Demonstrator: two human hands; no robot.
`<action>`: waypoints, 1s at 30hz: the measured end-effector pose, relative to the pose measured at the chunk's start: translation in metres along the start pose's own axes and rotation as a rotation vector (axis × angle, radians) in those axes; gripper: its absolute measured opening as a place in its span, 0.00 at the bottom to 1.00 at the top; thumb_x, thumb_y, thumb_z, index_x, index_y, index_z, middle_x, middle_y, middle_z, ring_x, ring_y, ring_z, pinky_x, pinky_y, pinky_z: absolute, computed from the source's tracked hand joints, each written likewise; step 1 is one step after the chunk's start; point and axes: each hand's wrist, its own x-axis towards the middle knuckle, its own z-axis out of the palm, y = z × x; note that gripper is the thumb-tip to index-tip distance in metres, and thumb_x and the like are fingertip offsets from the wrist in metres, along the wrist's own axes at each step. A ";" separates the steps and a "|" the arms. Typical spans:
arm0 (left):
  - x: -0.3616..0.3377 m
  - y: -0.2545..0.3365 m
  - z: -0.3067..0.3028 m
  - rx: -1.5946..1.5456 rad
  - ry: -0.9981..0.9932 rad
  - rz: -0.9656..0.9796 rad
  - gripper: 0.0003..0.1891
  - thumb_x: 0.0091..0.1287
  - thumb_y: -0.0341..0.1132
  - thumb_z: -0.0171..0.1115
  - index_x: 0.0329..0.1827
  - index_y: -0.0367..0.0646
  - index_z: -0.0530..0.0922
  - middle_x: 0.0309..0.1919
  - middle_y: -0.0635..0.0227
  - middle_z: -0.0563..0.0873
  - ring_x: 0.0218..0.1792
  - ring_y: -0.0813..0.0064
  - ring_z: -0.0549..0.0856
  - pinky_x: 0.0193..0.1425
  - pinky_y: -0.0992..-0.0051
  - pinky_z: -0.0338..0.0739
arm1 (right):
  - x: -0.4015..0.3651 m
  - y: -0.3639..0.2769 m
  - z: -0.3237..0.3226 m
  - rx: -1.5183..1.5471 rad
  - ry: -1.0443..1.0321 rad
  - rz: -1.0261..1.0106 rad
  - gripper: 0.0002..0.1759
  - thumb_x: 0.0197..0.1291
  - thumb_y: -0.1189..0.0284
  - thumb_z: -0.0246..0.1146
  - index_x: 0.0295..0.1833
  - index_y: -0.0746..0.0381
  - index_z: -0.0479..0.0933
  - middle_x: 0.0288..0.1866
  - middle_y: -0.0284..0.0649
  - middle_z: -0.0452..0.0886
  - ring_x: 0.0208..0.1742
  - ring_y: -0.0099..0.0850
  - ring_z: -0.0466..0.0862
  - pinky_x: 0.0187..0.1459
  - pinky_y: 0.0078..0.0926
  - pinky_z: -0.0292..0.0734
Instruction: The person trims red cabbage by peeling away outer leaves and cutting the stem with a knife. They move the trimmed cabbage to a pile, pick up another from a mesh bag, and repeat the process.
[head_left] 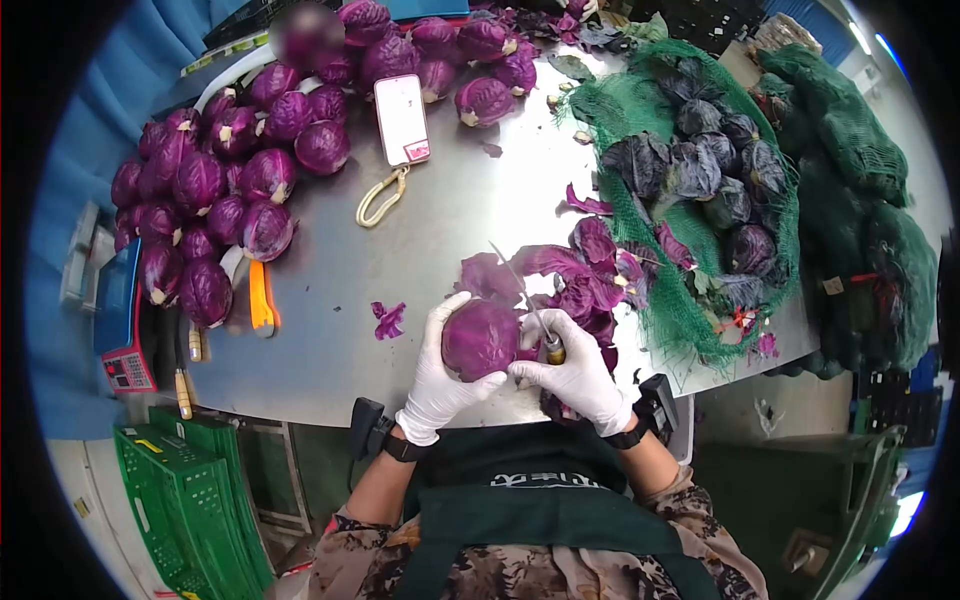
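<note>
My left hand (440,382), in a white glove, is wrapped round the left side and underside of a smooth red cabbage (481,338) near the table's front edge. A knife (552,344) is in my gloved right hand (580,376), its thin blade angled up and away to the left, just past the cabbage. The right thumb and fingertips are at the cabbage's right side. Loose purple cabbage leaves (580,287) lie heaped behind and to the right of my hands. A small torn leaf (388,320) is left of the cabbage.
Many red cabbages (268,176) are piled at the left and back of the metal table (340,275). A phone (402,120) with a strap lies between. An open green mesh bag (640,300) of darker cabbages is right. An orange-handled tool (260,297) and scale (126,365) are left.
</note>
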 end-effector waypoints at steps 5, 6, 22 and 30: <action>-0.004 -0.003 0.004 -0.001 -0.010 0.021 0.48 0.46 0.38 0.80 0.70 0.40 0.60 0.62 0.61 0.69 0.65 0.67 0.71 0.71 0.67 0.65 | -0.009 0.012 0.001 0.176 0.005 0.089 0.15 0.53 0.76 0.73 0.45 0.63 0.77 0.37 0.32 0.80 0.33 0.19 0.77 0.38 0.21 0.75; -0.004 -0.001 0.004 0.004 -0.012 0.024 0.48 0.46 0.38 0.80 0.70 0.40 0.60 0.62 0.61 0.69 0.65 0.67 0.71 0.71 0.67 0.65 | -0.011 0.012 0.001 0.249 -0.003 0.156 0.12 0.54 0.77 0.72 0.43 0.63 0.78 0.37 0.33 0.80 0.32 0.19 0.77 0.37 0.21 0.75; -0.007 0.008 0.010 -0.069 -0.031 -0.009 0.50 0.47 0.41 0.81 0.71 0.41 0.60 0.63 0.62 0.68 0.65 0.68 0.71 0.70 0.68 0.66 | -0.015 -0.011 -0.013 -0.101 0.174 -0.141 0.24 0.54 0.70 0.73 0.56 0.63 0.76 0.42 0.34 0.79 0.41 0.21 0.79 0.48 0.21 0.75; -0.008 0.007 0.006 0.043 -0.055 0.053 0.48 0.47 0.37 0.80 0.71 0.41 0.60 0.63 0.63 0.69 0.64 0.68 0.71 0.70 0.68 0.66 | -0.014 -0.001 -0.003 0.119 0.083 -0.012 0.10 0.60 0.79 0.67 0.47 0.66 0.79 0.43 0.33 0.78 0.36 0.17 0.79 0.30 0.15 0.83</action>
